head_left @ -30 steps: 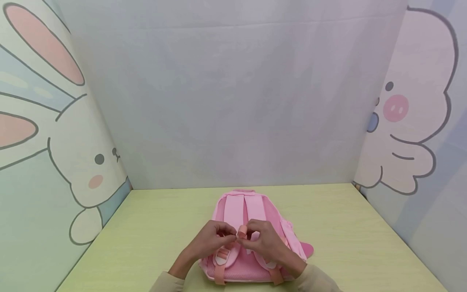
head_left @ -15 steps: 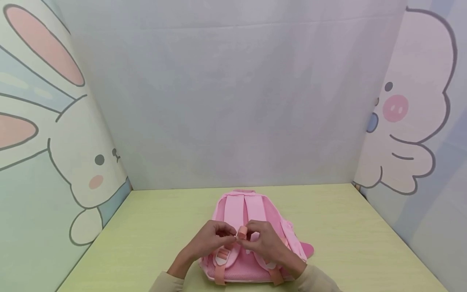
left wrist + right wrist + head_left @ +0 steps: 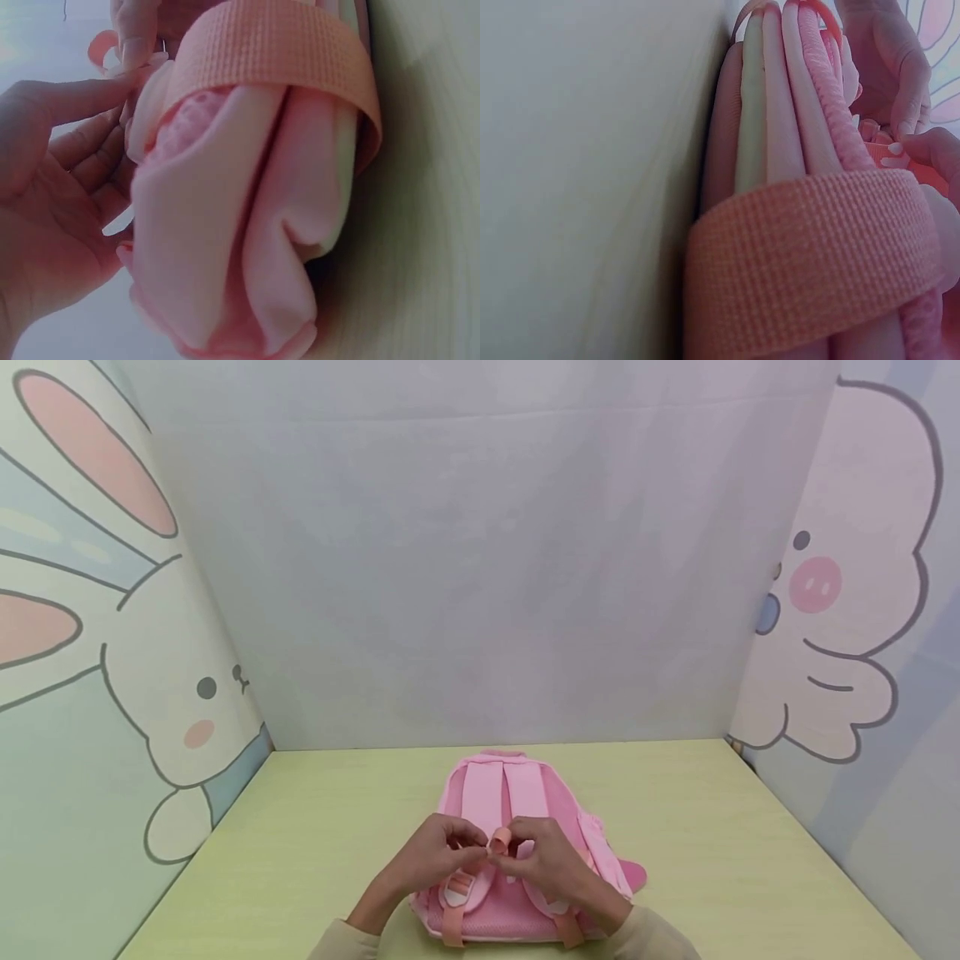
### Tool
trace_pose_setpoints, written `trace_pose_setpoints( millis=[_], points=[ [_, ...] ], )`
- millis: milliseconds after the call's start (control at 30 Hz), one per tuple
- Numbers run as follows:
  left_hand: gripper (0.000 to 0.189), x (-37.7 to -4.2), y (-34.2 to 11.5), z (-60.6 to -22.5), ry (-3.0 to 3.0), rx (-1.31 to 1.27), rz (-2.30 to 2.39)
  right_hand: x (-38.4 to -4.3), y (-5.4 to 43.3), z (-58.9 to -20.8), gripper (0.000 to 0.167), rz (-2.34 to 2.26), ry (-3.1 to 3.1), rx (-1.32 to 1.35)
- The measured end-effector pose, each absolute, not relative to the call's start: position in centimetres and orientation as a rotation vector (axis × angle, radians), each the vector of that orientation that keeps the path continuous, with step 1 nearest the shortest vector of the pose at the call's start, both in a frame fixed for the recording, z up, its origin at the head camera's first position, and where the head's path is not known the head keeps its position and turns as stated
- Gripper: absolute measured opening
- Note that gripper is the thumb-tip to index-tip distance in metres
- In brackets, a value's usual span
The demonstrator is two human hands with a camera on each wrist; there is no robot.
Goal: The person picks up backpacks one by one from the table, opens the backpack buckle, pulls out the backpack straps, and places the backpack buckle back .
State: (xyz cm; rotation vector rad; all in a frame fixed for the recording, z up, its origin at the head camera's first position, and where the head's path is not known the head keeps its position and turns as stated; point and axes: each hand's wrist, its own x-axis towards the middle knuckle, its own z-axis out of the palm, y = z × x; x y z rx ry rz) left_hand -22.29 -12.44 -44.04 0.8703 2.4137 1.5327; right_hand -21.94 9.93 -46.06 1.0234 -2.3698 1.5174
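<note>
Now, from the left, past the rabbit printed on the side wall, we come across the pale table to the left hand, its thumb and forefinger drawn together, pinching at a small pale fitting, the other fingers loosely bent behind. Just under it sits the left white buckle, orange strap through it, on the pink backpack, which lies straps-up on the table, in front of the person. Dead centre, between the two sets of fingertips, an orange webbing loop stands up over the shoulder straps. On to the right hand: thumb and finger close in a pinch on that webbing, nearly meeting the left's tips. So the step in hand looks like fine fingertip work on webbing and fitting; whether it's being fed through, fastened or freed, I can't tell, since the fingers cover the join. What's called for, I'd judge: a steady left pinch and a small, straight pull or push from the right, no twist in the webbing. Farther right, a magenta flap pokes out from the bag's side.
</note>
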Motion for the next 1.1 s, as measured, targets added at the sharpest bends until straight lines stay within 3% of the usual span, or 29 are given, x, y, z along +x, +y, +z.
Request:
trace_pose_setpoints(
  millis=[233, 600, 1100],
  points=[
    [0.014, -22.44, -12.76, -43.73, 2.38, 0.905, 1.565, -21.82, 9.75, -45.86, 0.007, 1.564, -2.379, 0.953],
    [0.021, -22.33, -12.67, -43.53, 2.204, 0.635, 1.668, -21.87, 9.48, -46.4, 0.009, 1.523, -2.285, 1.002],
    [0.021, -22.37, -11.94, -44.29, 2.137, 0.586, 1.729, -22.02, 9.64, -46.68, 0.011, 1.526, -2.3, 1.019]
  ],
)
